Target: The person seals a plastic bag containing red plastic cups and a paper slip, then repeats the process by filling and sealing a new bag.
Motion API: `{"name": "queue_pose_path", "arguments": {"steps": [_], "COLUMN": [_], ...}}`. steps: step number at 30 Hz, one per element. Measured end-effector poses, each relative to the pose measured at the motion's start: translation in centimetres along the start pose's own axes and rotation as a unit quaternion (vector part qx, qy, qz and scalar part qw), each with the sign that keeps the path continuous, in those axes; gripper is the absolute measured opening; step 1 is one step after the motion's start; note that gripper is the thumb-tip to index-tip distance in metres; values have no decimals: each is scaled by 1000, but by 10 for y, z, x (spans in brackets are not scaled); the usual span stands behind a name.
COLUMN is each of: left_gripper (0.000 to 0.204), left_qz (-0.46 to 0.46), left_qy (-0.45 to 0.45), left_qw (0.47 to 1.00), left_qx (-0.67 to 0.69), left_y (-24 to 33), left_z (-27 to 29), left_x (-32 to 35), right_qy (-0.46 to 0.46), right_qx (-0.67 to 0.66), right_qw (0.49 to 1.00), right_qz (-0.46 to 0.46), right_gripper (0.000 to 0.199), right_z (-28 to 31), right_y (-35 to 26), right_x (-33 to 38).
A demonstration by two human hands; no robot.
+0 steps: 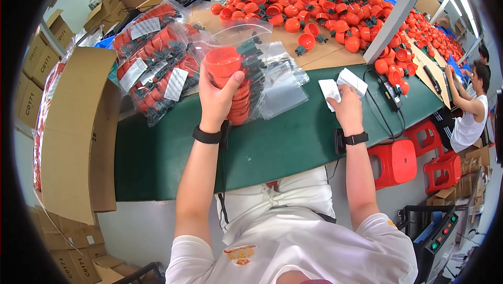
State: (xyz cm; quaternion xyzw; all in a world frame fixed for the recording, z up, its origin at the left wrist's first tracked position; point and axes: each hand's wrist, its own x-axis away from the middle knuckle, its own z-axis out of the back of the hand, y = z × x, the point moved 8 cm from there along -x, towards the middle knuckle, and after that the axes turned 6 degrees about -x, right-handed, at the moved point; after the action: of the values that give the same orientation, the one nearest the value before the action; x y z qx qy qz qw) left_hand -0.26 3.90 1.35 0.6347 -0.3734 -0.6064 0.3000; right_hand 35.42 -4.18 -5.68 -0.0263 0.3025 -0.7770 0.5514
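My left hand (217,95) is wrapped round a clear zip bag (246,31), its thumb across the front. Inside are stacked red plastic cups (222,61) with dark green clip-like parts (251,61) along their right side. On the green table, my right hand (347,108) has its fingers bent and closed at a small pile of white paper slips (329,93). More white slips (352,82) lie just beyond its fingertips. Flat clear bags (283,87) are spread between my hands. To the left, filled bags (160,64) of red cups carry white slips.
Loose red cups (335,17) heap across the cardboard at the back, beside a grey post (395,19). An open carton (73,137) stands at the left edge. A black adapter (390,95) with cables lies right. Red stools (395,163) and a co-worker (471,106) are farther right.
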Motion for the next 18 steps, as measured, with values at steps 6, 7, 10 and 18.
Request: {"name": "queue_pose_path", "arguments": {"steps": [6, 7, 10, 18], "left_gripper": [55, 56, 56, 56], "left_qz": [-7, -6, -4, -1], "left_qy": [-3, -4, -6, -6], "left_qw": [1000, 1000, 1000, 1000], "left_qx": [-9, -8, -3, 2], "left_y": [0, 0, -1, -2], "left_z": [-1, -1, -1, -2], "left_x": [0, 1, 0, 1], "right_qy": [23, 33, 49, -18], "right_qx": [-11, -10, -21, -20], "right_qw": [999, 999, 997, 999], "right_qz": [21, 31, 50, 34], "right_gripper": [53, 53, 53, 57], "right_z": [0, 1, 0, -9], "right_y": [-3, -6, -3, 9], "right_x": [2, 2, 1, -4]}}
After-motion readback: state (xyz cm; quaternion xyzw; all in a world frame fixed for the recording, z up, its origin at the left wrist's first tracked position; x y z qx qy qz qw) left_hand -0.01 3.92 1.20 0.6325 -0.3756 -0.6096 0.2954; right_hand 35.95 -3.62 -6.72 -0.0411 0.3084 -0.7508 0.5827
